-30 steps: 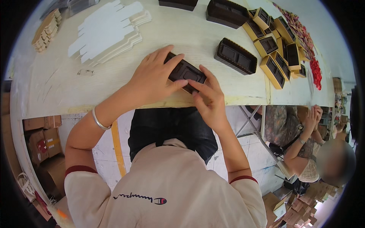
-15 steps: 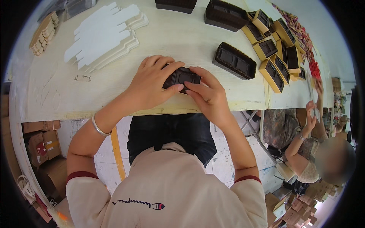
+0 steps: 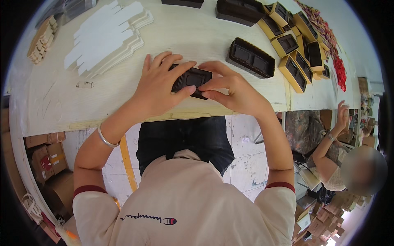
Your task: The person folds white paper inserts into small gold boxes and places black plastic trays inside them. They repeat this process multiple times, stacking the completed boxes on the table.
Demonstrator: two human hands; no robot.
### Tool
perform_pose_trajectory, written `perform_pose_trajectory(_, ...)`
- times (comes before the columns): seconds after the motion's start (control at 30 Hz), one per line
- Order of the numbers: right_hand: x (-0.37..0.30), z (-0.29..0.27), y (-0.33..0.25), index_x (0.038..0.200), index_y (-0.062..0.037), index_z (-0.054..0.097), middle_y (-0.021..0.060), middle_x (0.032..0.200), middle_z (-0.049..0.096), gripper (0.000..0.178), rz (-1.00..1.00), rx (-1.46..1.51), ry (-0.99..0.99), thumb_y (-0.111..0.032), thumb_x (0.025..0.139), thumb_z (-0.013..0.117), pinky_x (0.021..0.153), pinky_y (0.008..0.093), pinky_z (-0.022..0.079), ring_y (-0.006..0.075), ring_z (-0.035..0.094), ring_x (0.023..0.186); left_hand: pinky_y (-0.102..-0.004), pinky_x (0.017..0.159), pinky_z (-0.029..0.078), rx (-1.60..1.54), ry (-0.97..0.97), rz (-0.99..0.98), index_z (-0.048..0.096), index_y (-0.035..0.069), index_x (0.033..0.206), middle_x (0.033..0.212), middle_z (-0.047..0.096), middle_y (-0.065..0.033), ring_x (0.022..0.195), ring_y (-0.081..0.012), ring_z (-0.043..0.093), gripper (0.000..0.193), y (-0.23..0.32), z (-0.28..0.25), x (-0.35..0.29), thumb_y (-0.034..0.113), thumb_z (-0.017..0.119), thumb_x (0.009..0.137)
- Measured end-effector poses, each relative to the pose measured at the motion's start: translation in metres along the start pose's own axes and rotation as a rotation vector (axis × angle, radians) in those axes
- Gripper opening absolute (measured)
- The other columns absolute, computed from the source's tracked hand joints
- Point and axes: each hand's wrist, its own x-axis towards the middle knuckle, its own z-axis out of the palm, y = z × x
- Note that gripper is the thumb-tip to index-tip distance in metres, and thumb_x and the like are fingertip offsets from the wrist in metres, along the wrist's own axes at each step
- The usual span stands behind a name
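A dark brown plastic tray (image 3: 192, 78) with moulded recesses lies on the table before me, partly covered by my fingers. My left hand (image 3: 160, 84) spans its left part, the fingers over the far side and the thumb on the near edge. With its fingers bent, my right hand (image 3: 232, 88) grips the tray's right end; thumb and forefinger meet at the near right corner and another finger reaches the far edge. Whether a box surrounds the tray is hidden. To the right stands a dark stack of nested trays (image 3: 251, 58).
Flat white card blanks (image 3: 102, 37) are stacked at left, beside a bundle of tan pieces (image 3: 42, 39). Gold boxes with dark trays (image 3: 292, 74) crowd the right, near red ribbons (image 3: 339, 69). More dark tray stacks (image 3: 240, 11) stand farther back. Another person's hand (image 3: 342, 117) is at far right.
My right forearm has swung outward, and its fingers have shifted from the tray's top to its right end and near corner. My left hand stays on the tray. The other person's arm has moved.
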Motion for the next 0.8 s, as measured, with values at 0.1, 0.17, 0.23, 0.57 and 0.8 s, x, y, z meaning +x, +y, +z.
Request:
perform_pose_trajectory(0.1,-0.008,0.007,-0.005,0.095,-0.0022,0.07,0.0218,0.13,0.049,0.027,-0.021,-0.079,0.103,-0.006,0.07,0.077,0.092,0.0406,0.047,0.0382,0.056,0.11,-0.0612,0.111,0.011,0.189,0.077,0.07,0.052,0.015,0.133,0.141,0.041,-0.0112,0.139,-0.0332,0.024,0.054,0.006,-0.001,-0.006,0.041,0.06,0.087)
perform_pose_trajectory(0.17,-0.021,0.028,-0.001,0.101,-0.0054,0.069,0.0232,0.132,0.047,0.035,-0.079,-0.222,0.269,-0.009,0.068,0.079,0.095,0.0413,0.046,0.0398,0.055,0.113,-0.0602,0.111,0.016,0.195,0.067,0.239,0.053,0.014,0.132,0.143,0.041,-0.0099,0.138,-0.0325,0.029,0.049,0.005,0.0,-0.007,0.033,0.06,0.087)
perform_pose_trajectory(0.23,-0.033,0.047,0.003,0.11,-0.0071,0.067,0.0238,0.136,0.044,0.041,-0.068,-0.298,0.35,-0.005,0.069,0.075,0.099,0.042,0.044,0.0415,0.049,0.122,-0.0588,0.11,0.022,0.187,0.087,0.395,0.054,0.013,0.13,0.142,0.044,-0.0087,0.135,-0.0316,0.035,0.045,-0.003,0.004,-0.008,0.025,0.061,0.087)
perform_pose_trajectory(0.57,-0.03,0.055,0.004,0.111,-0.0041,0.065,0.0257,0.141,0.038,0.039,-0.059,-0.283,0.381,0.003,0.073,0.069,0.101,0.042,0.043,0.0425,0.046,0.125,-0.0559,0.107,0.03,0.0,0.087,0.426,0.066,0.011,0.111,0.129,0.054,-0.0089,0.126,-0.0318,0.045,0.034,-0.021,0.005,-0.005,0.011,0.067,0.077)
perform_pose_trajectory(0.8,-0.029,0.062,0.01,0.111,-0.0043,0.057,0.0261,0.134,0.042,0.04,-0.055,-0.149,0.451,-0.002,0.073,0.071,0.093,0.0424,0.045,0.041,0.052,0.112,-0.0543,0.114,0.015,0.138,-0.134,0.189,0.041,0.01,0.142,0.151,0.029,-0.0168,0.139,-0.0397,0.024,0.073,-0.002,-0.011,-0.013,0.027,0.07,0.078)
